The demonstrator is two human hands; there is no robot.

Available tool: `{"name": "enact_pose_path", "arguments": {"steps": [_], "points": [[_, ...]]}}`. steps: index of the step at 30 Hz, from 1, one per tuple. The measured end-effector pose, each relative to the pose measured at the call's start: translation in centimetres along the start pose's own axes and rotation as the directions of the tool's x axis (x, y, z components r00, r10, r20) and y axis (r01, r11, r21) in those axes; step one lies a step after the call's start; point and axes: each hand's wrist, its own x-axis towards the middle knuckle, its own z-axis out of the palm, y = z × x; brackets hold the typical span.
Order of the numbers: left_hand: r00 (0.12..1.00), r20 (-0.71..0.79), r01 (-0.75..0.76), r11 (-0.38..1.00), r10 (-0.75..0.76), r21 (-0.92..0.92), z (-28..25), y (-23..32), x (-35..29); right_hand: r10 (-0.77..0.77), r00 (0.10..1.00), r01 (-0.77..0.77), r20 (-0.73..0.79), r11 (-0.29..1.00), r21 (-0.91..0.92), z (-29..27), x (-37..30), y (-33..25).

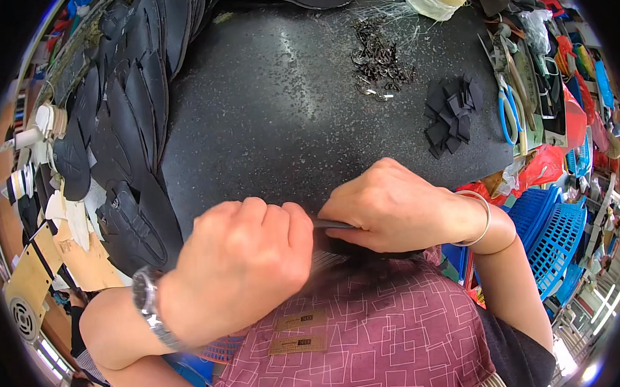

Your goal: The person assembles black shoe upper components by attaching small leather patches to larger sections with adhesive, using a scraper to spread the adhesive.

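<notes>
Strip (335, 224), dark and thin, lies sideways by the counter's (252, 127) near edge, pinched in the right hand (397, 207), pointing toward the fisted left hand (247, 255), contents hidden.

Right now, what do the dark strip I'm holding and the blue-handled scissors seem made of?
Dark strip: perhaps leather or rubber, judging by its smooth, dull sheen. Scissors: likely metal blades, grey and shiny; smooth, evenly blue handles suggest plastic.
</notes>
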Motion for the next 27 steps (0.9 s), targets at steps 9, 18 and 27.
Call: {"name": "enact_pose_path", "arguments": {"steps": [9,18,27], "points": [[0.829,-0.537,-0.08,0.916,-0.157,-0.392,5.9,-0.5,0.7,0.121,0.992,-0.11,-0.046,0.976,0.189,1.2,-0.6,-0.4],[0.894,-0.439,0.026,0.989,-0.088,-0.145,3.7,0.1,0.9,0.16,0.978,-0.141,-0.136,0.98,0.14,1.2,-0.3,-1.4],[0.936,-0.293,0.029,0.875,-0.193,-0.483,3.8,-0.4,0.7,0.261,0.961,-0.228,-0.086,0.932,0.281,0.2,-0.6,-0.5]]}}
